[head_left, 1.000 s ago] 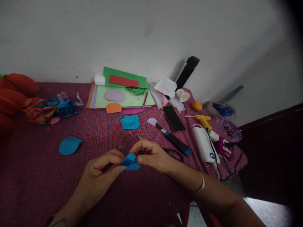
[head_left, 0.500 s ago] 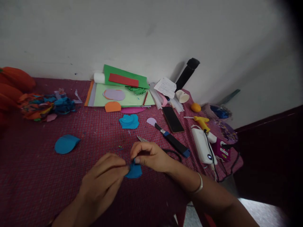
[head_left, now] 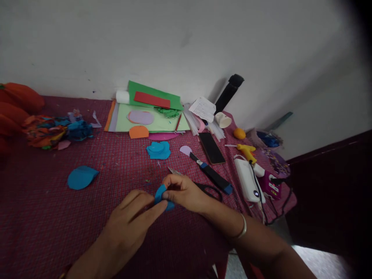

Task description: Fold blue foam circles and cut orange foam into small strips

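Observation:
Between my two hands is a small piece of blue craft paper or foam (head_left: pixel 159 193), bent over and partly hidden by the fingers. My left hand (head_left: pixel 130 215) pinches its near side, thumb and forefinger on it. From the right, my right hand (head_left: pixel 183 193) grips the same piece between thumb and fingers. Black-handled scissors (head_left: pixel 209 190) lie partly under my right wrist. A flat blue teardrop cut-out (head_left: pixel 82 177) rests on the checked cloth to the left. Beyond my hands sits a small stack of blue cut-outs (head_left: pixel 158 150).
Coloured sheets (head_left: pixel 151 120) lie against the wall, and paper scraps (head_left: pixel 58 130) are heaped at left. On the right are a cutter (head_left: pixel 215 176), a phone (head_left: pixel 212 148), a yellow glue gun (head_left: pixel 247 151), a white power bank (head_left: pixel 248 180) and a corded purple socket box (head_left: pixel 271 186).
The blue piece has been turned and folded up between my fingers, where it hung flatter before. My left hand has shifted slightly right, its thumb closer to my right hand.

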Available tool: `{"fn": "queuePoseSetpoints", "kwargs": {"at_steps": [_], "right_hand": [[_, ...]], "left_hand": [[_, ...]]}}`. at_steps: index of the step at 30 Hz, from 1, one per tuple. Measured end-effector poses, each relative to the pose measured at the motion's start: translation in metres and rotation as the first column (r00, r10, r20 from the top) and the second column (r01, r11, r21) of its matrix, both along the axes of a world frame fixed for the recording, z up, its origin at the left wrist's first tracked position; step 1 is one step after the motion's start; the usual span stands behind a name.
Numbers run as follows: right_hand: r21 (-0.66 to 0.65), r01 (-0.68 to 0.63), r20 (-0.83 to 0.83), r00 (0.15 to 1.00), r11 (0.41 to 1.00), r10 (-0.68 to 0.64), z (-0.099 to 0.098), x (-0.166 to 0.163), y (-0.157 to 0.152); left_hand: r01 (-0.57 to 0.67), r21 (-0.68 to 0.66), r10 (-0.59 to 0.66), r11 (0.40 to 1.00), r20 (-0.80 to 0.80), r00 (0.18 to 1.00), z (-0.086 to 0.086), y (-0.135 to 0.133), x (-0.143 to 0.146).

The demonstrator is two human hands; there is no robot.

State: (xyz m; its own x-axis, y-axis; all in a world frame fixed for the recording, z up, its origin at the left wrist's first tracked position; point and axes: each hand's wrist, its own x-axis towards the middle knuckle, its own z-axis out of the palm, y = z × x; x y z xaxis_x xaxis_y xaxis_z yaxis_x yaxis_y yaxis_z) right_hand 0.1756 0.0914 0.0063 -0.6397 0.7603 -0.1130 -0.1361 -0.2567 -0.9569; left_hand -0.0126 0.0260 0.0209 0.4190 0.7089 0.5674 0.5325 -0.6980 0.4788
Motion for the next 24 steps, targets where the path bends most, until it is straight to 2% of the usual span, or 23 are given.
{"fn": "queuePoseSetpoints", "kwargs": {"at_steps": [2,4,5,7,9,10,12,15,17,20,24], "right_hand": [[-0.014,0.153,0.016,0.988,0.988,-0.152,-0.001,0.0,0.002],[-0.041,0.329,-0.009,0.944,0.943,-0.33,0.0,0.001,0.007],[-0.068,0.385,-0.029,0.921,0.92,-0.387,0.001,0.003,0.009],[-0.132,0.393,-0.07,0.912,0.91,-0.404,0.003,0.006,0.014],[-0.167,0.351,-0.114,0.922,0.922,-0.371,0.006,0.008,0.016],[-0.175,0.333,-0.132,0.925,0.927,-0.357,0.007,0.008,0.015],[-0.205,0.292,-0.157,0.932,0.934,-0.326,0.008,0.008,0.013],[-0.3,0.17,-0.188,0.954,0.939,-0.233,0.008,0.007,0.008],[-0.342,0.089,-0.221,0.96,0.935,-0.172,0.008,0.005,0.004],[-0.317,0.036,-0.217,0.97,0.948,-0.11,0.009,0.003,0.0],[-0.239,0.052,-0.179,0.979,0.97,-0.097,0.01,0.001,-0.005]], "left_hand": [[-0.034,-0.092,0.041,0.995,0.074,0.996,-0.001,0.003,0.0],[-0.11,-0.277,0.16,0.955,0.165,0.973,-0.003,0.008,-0.001],[-0.137,-0.398,0.232,0.907,0.202,0.951,-0.005,0.012,-0.002],[-0.132,-0.629,0.354,0.766,0.242,0.903,-0.008,0.019,-0.005],[-0.085,-0.76,0.411,0.644,0.251,0.876,-0.011,0.026,-0.01],[-0.074,-0.785,0.419,0.615,0.246,0.874,-0.011,0.028,-0.012],[-0.101,-0.789,0.427,0.606,0.215,0.878,-0.011,0.029,-0.014],[-0.157,-0.749,0.449,0.644,0.204,0.87,-0.007,0.027,-0.013],[-0.134,-0.729,0.416,0.672,0.221,0.882,-0.002,0.025,-0.011],[-0.077,-0.709,0.324,0.701,0.221,0.92,0.005,0.023,-0.008],[-0.046,-0.716,0.297,0.696,0.23,0.927,0.008,0.022,-0.006]]}}
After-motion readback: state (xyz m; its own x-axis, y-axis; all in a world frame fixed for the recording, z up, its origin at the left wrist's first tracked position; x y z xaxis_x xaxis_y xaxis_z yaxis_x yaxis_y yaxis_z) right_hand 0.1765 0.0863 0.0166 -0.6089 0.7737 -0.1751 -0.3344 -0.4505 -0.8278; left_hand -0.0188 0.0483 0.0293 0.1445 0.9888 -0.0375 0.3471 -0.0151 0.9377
